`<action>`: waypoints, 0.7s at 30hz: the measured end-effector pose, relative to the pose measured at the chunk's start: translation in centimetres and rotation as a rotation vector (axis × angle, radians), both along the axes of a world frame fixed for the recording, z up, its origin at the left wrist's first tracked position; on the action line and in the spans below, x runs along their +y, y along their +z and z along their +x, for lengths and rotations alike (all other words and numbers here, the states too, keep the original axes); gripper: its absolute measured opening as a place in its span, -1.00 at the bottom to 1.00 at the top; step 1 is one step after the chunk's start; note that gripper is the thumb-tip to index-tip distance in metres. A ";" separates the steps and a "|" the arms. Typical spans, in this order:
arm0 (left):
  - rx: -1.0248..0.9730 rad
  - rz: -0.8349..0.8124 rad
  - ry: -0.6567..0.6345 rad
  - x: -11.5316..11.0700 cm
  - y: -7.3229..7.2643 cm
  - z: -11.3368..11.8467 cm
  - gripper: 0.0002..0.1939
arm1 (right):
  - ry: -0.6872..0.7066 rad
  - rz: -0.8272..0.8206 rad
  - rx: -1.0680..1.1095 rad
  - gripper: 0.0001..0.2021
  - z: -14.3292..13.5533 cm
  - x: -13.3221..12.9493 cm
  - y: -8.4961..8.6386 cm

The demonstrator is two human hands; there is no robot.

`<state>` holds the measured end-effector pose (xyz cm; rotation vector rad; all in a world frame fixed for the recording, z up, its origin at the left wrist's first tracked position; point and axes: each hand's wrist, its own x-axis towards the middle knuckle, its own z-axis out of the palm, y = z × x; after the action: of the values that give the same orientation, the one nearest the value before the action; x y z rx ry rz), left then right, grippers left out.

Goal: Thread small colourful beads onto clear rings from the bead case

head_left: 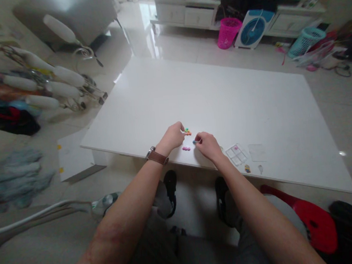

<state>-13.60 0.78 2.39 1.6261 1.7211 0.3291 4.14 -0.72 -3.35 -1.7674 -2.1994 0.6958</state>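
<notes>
On the white table (204, 100), near its front edge, my left hand (174, 135) has its fingers closed at the left side of a small cluster of green and orange pieces (187, 131). Whether it grips the orange piece is too small to tell. Just to the right, my right hand (206, 144) pinches a small blue piece (194, 142) between thumb and fingers. A short row of pink-purple pieces (186, 148) lies between the hands, closer to the edge. Right of my right hand sits a clear divided box (236, 154) with a pink item in one compartment.
Beside the box lie a clear square lid (257, 152), a small yellow figure (247, 168) and a small pale item (261, 169). A red stool (318, 222) stands at the lower right. Beyond the table are a pink basket (228, 33) and a blue fan (252, 31).
</notes>
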 end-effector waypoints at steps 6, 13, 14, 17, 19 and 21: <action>-0.006 -0.003 0.014 -0.2 0.5 0.1 -0.82 | 0.018 -0.015 -0.015 -0.82 -0.1 -0.3 -0.2; -0.002 0.024 0.025 -0.3 0.6 0.1 -0.81 | 0.024 -0.045 -0.021 -0.78 -1.0 -0.3 -0.5; -0.004 0.027 0.028 -0.3 0.6 0.1 -0.81 | 0.029 -0.044 -0.018 -0.77 -1.1 -0.3 -0.5; -0.021 0.035 0.038 -0.3 0.6 0.1 -0.80 | 0.060 -0.040 -0.001 -0.74 -1.6 -0.2 -0.5; -0.031 0.041 0.044 -0.3 0.6 0.1 -0.79 | 0.095 -0.034 0.017 -0.73 -2.0 -0.3 -0.5; -0.033 0.050 0.043 -0.3 0.5 0.0 -0.78 | 0.127 -0.030 0.030 -0.73 -2.2 -0.3 -0.4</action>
<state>-13.58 0.51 2.90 1.6120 1.7380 0.4207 1.95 -1.06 -3.80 -1.6316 -2.3084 0.7814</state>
